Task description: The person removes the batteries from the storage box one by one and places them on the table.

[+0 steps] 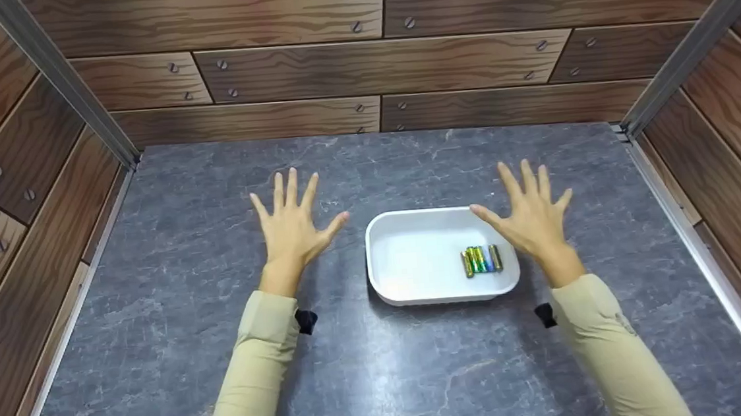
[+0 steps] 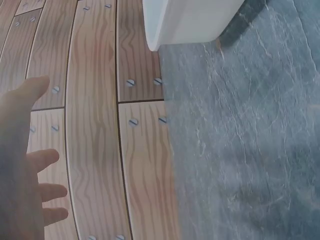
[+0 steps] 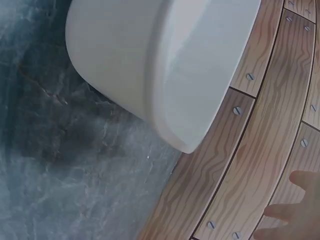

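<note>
A white rectangular tray [image 1: 413, 251] with rounded corners stands on the table, between the two hands. Several batteries [image 1: 480, 259], mostly gold and green, lie side by side in its right part. My left hand [image 1: 293, 230] is spread to the left of the tray, apart from it and holding nothing. Fingers also splayed, my right hand [image 1: 533, 221] is at the tray's right side; its thumb overlaps the rim in the head view, and whether it touches I cannot tell. Both wrist views show the tray's outer wall [image 2: 200, 20] [image 3: 115, 55], with the batteries hidden.
The dark grey marbled tabletop [image 1: 186, 302] extends around the tray. Wood-patterned panels [image 1: 372, 65] enclose the back and both sides, with metal frame posts [image 1: 63, 80] at the corners. A small black piece [image 1: 306, 321] sits at each sleeve cuff.
</note>
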Tool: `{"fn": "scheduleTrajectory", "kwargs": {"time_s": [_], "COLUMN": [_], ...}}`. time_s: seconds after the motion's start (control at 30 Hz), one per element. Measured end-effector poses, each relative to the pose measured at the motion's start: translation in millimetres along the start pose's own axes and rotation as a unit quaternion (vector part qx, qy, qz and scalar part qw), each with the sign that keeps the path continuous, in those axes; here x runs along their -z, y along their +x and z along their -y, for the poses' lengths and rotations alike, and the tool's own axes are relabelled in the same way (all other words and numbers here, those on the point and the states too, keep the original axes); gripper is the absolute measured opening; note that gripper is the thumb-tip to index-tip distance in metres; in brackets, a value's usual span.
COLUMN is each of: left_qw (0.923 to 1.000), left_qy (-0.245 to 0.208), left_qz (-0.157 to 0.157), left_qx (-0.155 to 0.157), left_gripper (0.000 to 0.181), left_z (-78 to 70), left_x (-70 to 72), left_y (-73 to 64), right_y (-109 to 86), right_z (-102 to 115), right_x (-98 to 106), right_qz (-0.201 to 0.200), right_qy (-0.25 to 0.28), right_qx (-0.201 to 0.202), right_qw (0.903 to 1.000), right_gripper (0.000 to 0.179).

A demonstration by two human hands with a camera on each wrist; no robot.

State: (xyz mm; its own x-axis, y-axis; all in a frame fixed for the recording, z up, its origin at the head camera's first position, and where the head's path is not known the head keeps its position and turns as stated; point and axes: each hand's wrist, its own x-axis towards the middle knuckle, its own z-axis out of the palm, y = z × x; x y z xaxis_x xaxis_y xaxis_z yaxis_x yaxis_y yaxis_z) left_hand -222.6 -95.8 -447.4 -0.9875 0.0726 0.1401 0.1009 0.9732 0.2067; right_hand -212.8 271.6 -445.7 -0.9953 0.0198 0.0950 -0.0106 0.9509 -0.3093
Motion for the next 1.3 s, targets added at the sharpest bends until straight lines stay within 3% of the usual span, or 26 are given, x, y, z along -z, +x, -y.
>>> {"fn": "scheduleTrajectory", "kwargs": {"time_s": [0.2,0.33,0.53,0.8,0.97,1.1,1.3], "left_qw": [0.9998,0.999,0.9964,0.9888,0.9864,0.9854,0.9813], "left_qy": [-0.014,-0.035,-0.059,-0.101,-0.124,-0.143,-0.162], "left_qz": [-0.002,-0.022,-0.051,-0.084,-0.069,-0.041,-0.021], "left_qx": [-0.013,-0.018,-0.032,-0.071,-0.083,-0.083,-0.102], "left_gripper": [0.082,0.077,0.064,0.053,0.051,0.051,0.049], "left_z": [-3.7,-6.8,-10.7,-19.8,-27.7,-35.2,-47.4], "left_x": [-1.6,-4.6,-11.0,-19.4,-22.0,-23.9,-31.1], "left_y": [-6.8,-11.7,-20.9,-30.3,-34.0,-36.4,-40.4], "right_y": [-10.2,-15.9,-23.7,-38.2,-44.6,-48.1,-48.7], "right_z": [-6,-15,-30,-50,-61,-70,-80], "right_x": [-8,-14,-31,-57,-68,-77,-87], "right_qz": [-0.003,-0.008,0.003,0.03,0.033,0.041,0.074], "right_qy": [0.043,0.09,0.215,0.36,0.435,0.497,0.601], "right_qx": [0.011,0.022,0.013,-0.003,-0.017,-0.027,-0.034], "right_qw": [0.999,0.9956,0.9765,0.9324,0.8995,0.8664,0.7953], "right_gripper": [0.077,0.066,0.062,0.057,0.055,0.053,0.052]}}
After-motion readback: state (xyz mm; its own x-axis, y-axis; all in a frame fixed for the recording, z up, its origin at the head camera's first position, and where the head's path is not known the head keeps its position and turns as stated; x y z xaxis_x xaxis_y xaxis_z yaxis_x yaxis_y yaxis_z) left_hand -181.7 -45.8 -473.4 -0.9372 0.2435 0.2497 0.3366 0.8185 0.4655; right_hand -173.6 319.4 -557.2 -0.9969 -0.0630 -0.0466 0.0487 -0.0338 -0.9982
